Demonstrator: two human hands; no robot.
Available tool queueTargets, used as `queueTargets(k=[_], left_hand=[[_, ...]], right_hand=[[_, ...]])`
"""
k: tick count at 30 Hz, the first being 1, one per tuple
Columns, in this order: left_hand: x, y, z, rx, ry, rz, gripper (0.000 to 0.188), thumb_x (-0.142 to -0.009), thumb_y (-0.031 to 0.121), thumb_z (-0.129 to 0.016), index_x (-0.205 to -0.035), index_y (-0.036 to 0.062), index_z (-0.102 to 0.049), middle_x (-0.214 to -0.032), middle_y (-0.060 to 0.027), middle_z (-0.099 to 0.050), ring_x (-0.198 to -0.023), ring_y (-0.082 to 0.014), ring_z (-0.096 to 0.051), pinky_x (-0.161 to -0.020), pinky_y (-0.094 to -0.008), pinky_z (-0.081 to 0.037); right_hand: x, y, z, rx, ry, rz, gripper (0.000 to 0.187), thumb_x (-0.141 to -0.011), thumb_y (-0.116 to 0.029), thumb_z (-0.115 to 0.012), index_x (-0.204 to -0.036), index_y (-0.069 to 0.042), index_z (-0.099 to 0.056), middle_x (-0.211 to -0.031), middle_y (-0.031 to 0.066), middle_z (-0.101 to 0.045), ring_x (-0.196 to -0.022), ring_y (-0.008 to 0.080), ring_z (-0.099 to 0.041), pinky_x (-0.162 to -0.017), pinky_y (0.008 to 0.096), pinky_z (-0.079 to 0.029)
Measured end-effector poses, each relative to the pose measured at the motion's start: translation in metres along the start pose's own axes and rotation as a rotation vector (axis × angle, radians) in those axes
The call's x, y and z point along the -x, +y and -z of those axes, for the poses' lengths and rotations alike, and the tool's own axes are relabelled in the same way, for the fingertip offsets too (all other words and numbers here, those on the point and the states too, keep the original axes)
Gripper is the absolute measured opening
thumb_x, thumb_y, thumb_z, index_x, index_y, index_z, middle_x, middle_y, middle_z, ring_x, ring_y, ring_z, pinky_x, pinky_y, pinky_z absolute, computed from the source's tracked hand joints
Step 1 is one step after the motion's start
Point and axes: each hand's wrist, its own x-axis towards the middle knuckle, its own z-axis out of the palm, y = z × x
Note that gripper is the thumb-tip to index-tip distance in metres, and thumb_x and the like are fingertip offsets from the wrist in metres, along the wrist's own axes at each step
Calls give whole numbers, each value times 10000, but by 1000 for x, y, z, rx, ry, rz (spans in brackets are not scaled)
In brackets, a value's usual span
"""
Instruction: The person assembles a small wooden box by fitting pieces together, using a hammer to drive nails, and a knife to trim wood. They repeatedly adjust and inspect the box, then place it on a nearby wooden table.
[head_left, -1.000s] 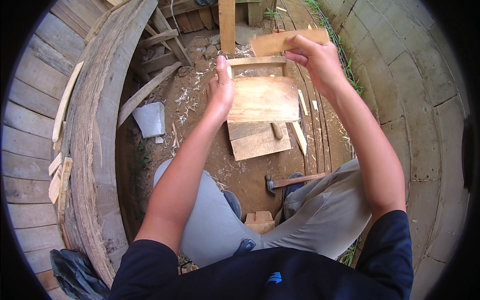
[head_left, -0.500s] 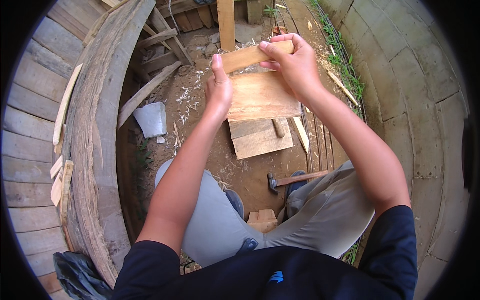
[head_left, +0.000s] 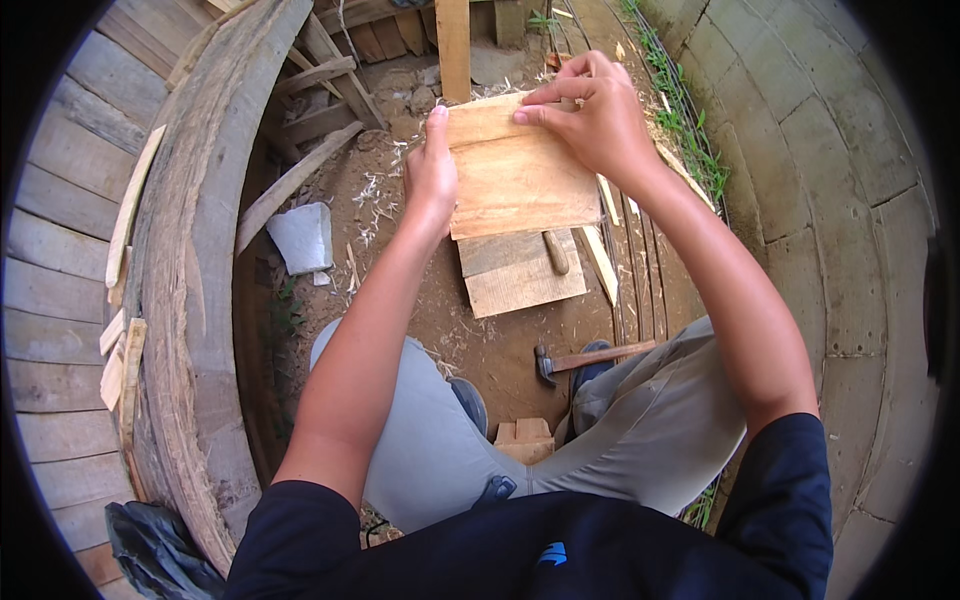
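Observation:
A pale wooden board [head_left: 525, 190] is held up before me, its face toward me. Along its far edge lies a narrow wooden strip [head_left: 480, 120], with a thin seam between the two. My left hand [head_left: 430, 175] grips the left side, thumb up at the strip's end and fingers hidden behind. Over the strip's right part, my right hand [head_left: 600, 115] has thumb and forefinger brought together close to the wood; whatever is between the fingertips is too small to make out. Below the board, a wooden block [head_left: 520, 290] sits on the ground with a rounded wooden handle [head_left: 556, 253] on it.
A claw hammer [head_left: 600, 357] lies by my right shoe. Wood shavings and a pale stone slab [head_left: 302, 240] are on the dirt at left. A thick timber beam [head_left: 190, 280] runs along the left, a concrete block wall [head_left: 800, 200] along the right. Thin rods lie near the wall.
The narrow strip, tilted up between both hands before, now lies against the board's far edge. My right hand has let go of its end and brought its fingertips to its front face.

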Motion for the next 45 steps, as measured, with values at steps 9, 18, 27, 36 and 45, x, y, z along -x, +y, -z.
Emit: queueTargets(k=[9, 18, 27, 36, 45], left_hand=[[1, 4, 4, 8, 80, -134, 855, -982, 727, -418, -1010, -75, -712, -914, -171, -683, -919, -235, -631, -874, -384, -481], [3, 9, 6, 60, 38, -144, 845, -998, 703, -422, -1176, -75, -700, -1105, -181, -711, -1040, -246, -643, -970, -370, -462], [8, 14, 6, 120, 6, -220, 770, -1022, 644, -393, -1158, -54, -688, -1124, -167, -708, -1052, -241, -637, -982, -372, -446], [15, 24, 7, 211, -27, -197, 760, -1021, 629, -379, -1170, -51, -685, -1134, -165, -706, -1043, -241, -640, -978, -376, -450], [0, 9, 14, 111, 97, -376, 694, -1027, 604, -433, -1029, -53, -656, -964, -122, -658, -930, -212, -600, -927, -369, -450]], right_hand=[[0, 27, 37, -503, -370, -287, 696, -878, -413, -813, -1473, -155, -560, -1377, 181, -588, -1197, 238, -622, -953, 375, -555], [3, 23, 27, -589, -430, -425, 798, -884, -459, -784, -1551, -194, -436, -1473, 231, -496, -1333, 329, -528, -1075, 495, -473], [3, 20, 15, -972, -567, -539, 784, -959, -489, -652, -1606, -201, -316, -1513, 169, -456, -1379, 323, -465, -1123, 541, -387], [3, 26, 18, -1211, -622, -512, 698, -995, -436, -626, -1590, -200, -348, -1599, 199, -352, -1439, 416, -384, -1163, 597, -308], [5, 29, 8, -1071, -539, -415, 635, -988, -402, -659, -1547, -199, -438, -1377, 162, -586, -1253, 280, -597, -984, 449, -539]])
